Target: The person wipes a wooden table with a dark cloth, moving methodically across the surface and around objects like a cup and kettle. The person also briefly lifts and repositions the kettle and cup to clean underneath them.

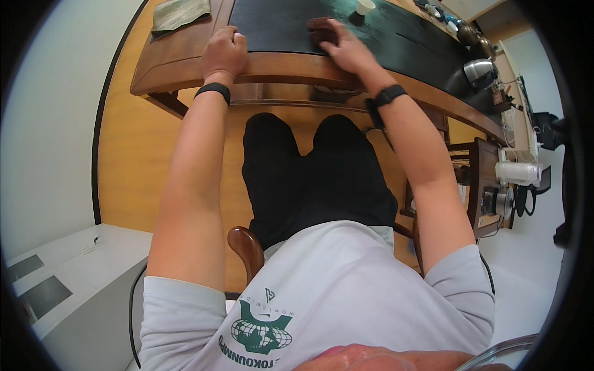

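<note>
My left hand is curled into a fist on the wooden frame of the table, at the left edge of its black inlaid top. Nothing shows in that fist. My right hand grips a dark reddish-brown object low over the black top; it is blurred and partly covered by the fingers, so its kind is unclear. Beyond this hand stands a small white cup. Light glints off the black surface around the cup.
A folded greyish cloth lies on the table's left corner. At the right end stand a metal kettle and several dark pots. A side cabinet holds a stack of wrapped white cups. A chair arm is beside me.
</note>
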Demonstrator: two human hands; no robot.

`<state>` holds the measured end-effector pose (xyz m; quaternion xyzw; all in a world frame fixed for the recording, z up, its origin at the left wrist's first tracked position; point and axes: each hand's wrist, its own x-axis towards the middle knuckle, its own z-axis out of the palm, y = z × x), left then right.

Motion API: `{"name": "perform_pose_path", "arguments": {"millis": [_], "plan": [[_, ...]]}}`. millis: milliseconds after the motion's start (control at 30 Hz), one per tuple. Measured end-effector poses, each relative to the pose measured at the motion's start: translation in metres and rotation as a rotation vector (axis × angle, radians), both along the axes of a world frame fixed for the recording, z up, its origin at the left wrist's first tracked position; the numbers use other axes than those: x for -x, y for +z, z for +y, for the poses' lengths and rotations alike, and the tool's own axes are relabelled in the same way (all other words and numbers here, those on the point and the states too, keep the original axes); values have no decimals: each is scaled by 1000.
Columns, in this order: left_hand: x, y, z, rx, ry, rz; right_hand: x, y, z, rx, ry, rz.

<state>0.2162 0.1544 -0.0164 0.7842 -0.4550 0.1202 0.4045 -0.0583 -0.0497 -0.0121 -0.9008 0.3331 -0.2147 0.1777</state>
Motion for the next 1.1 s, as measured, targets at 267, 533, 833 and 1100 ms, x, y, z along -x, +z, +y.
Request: {"name": "perform_pose_path", "arguments": {"millis": [267,533,833,1100], "plan": [[3,1,-2,-135,-70,-148,62,-5,-12,127,-546,144],[1,4,-7,-242,-176,-335,16,-2,101,250,-119,-66],[112,14,-61,-210,-505,-327,213,-3,12,189,-447,20],[272,17,-129,-109,-794,-211,294,4,-20,162,-809,18]]}}
